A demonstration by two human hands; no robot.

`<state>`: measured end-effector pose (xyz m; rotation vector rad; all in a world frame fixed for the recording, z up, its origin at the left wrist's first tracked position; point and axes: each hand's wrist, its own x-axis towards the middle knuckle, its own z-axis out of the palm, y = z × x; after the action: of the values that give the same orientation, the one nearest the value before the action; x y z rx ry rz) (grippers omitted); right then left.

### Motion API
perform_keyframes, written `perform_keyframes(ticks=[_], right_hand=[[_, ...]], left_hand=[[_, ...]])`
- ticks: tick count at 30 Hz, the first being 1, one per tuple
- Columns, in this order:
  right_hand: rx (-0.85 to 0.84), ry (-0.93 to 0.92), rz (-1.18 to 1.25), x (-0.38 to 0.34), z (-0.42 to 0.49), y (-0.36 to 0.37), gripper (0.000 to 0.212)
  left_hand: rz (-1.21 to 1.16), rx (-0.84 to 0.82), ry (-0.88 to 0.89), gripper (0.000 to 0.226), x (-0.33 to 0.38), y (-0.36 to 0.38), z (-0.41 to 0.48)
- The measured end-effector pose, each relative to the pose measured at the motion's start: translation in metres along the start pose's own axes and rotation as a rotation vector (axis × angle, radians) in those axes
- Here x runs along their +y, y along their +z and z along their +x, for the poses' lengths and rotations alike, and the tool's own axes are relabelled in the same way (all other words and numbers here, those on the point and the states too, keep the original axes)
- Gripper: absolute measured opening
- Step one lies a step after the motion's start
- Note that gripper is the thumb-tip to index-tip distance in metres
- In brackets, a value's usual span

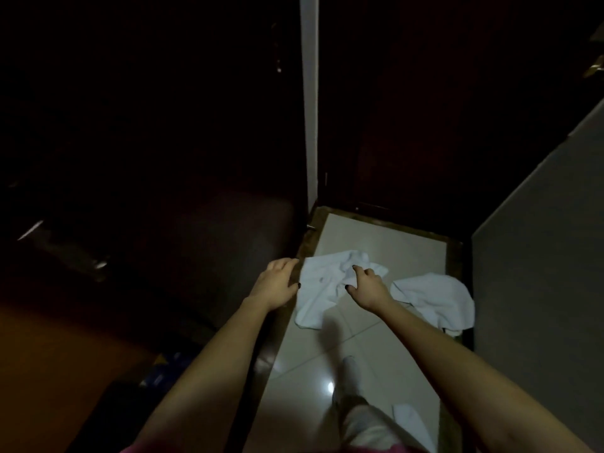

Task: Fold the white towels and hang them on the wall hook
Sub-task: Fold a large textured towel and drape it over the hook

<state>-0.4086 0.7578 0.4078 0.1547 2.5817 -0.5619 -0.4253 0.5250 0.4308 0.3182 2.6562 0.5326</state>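
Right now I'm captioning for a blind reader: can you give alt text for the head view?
A person's left hand and right hand reach down to a crumpled white towel on a pale tiled floor, left at its edge, right over its middle. A second towel lies to its right; the room is dim.

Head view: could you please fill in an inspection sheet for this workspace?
Surface: pale glossy tiled floor, with light glare.
Job's things: two crumpled white towels on it, the centre towel and the right towel; no hook seen.
Clutter: blue-and-yellow item in shadow, unidentifiable.
Hands: left hand at centre towel's left edge, right hand over it; neither clearly gripping.
Cables: nothing seen.
Surroundings: dark door, white frame strip, grey wall.
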Motion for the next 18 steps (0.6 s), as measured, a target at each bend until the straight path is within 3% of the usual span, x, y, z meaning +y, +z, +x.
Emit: perform_keyframes(ticks=[9,18], right_hand=[[-0.043,0.035,0.002,0.060,0.141,-0.034,0.058],[-0.099,-0.018,-0.083,0.114,0.329,0.102,0.062]], left_hand=[[-0.050,-0.055,-0.053,0.059,-0.005,0.067,0.157],[-0.187,-0.002,-0.112,0.072,-0.116,0.234,0.305]])
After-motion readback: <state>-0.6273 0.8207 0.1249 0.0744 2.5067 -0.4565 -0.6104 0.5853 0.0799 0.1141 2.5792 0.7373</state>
